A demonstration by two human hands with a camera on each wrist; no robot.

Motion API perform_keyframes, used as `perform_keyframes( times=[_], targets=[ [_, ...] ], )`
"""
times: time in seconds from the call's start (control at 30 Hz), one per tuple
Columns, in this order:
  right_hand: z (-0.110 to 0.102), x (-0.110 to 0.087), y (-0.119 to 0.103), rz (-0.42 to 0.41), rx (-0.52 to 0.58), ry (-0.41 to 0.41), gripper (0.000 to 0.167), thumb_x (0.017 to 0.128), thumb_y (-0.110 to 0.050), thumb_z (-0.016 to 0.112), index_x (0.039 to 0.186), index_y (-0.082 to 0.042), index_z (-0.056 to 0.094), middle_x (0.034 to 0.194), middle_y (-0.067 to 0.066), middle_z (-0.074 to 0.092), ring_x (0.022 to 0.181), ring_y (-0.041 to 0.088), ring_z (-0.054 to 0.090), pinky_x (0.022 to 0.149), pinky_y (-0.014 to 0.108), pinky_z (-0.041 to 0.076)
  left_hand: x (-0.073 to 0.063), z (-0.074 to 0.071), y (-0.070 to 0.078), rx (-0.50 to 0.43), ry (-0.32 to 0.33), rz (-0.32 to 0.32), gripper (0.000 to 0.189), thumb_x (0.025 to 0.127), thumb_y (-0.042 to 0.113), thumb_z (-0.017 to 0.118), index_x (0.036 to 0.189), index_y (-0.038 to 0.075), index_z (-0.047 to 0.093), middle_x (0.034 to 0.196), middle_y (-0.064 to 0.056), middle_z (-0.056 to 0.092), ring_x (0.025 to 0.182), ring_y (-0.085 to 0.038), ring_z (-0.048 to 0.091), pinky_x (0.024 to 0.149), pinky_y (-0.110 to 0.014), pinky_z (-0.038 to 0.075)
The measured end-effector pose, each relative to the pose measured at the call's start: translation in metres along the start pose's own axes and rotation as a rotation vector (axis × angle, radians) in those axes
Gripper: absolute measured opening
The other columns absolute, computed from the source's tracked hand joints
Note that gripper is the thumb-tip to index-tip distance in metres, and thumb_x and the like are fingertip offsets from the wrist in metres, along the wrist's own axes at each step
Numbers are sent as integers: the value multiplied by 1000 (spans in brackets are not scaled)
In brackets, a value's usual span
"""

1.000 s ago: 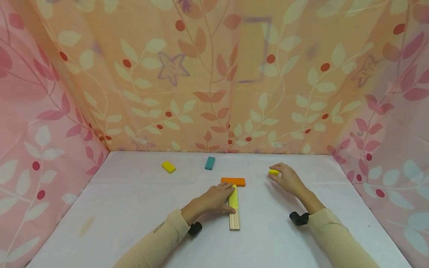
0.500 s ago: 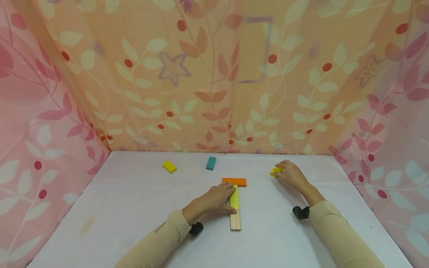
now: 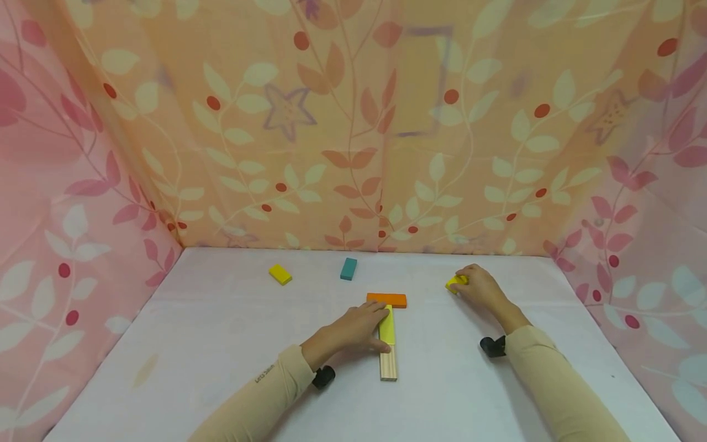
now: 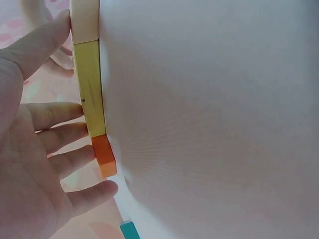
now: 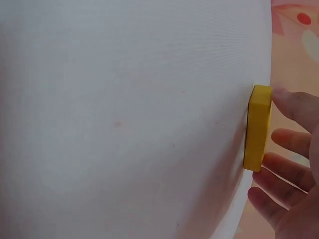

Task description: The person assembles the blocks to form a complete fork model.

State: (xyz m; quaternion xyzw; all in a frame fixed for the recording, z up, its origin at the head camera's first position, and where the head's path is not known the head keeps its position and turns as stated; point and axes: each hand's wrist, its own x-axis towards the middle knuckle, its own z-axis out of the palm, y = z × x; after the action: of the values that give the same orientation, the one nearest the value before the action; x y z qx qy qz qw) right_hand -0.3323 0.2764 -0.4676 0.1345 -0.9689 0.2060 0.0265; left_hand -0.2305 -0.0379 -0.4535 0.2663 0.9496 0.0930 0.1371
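My left hand (image 3: 356,327) lies with extended fingers over a row of blocks. Its fingertips and thumb touch a light-yellow block (image 4: 89,89), a bare wooden block (image 3: 388,366) and an orange block (image 4: 103,155). The wooden and yellow blocks join end to end, and the orange one sits crosswise at the far end. Further right, my right hand (image 3: 486,291) holds a bright yellow block (image 5: 257,128) by its ends, thumb at one end and fingers at the other. That block lies flat on the table in the right wrist view.
A teal block (image 3: 348,269) lies at the back middle of the white tabletop (image 3: 221,344). Another yellow block (image 3: 280,274) lies left of it. Flowered cloth (image 3: 353,123) walls in the back and both sides.
My right hand has shifted slightly right and back with the bright yellow block, turning it so more of its top shows. My left hand and the row under it hold still.
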Motion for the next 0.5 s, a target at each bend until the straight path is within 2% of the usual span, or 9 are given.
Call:
perform_keyframes(
  times=[0.5],
  targets=[
    [2, 5, -1, 63, 1, -71, 49, 88, -26, 71, 119, 10, 63, 120, 31, 58, 107, 42, 56, 96, 56, 45, 0, -1, 2, 2, 0, -2, 83, 82, 56, 70, 148, 14, 42, 156, -2, 37, 144, -21, 34, 114, -44, 38]
  ],
)
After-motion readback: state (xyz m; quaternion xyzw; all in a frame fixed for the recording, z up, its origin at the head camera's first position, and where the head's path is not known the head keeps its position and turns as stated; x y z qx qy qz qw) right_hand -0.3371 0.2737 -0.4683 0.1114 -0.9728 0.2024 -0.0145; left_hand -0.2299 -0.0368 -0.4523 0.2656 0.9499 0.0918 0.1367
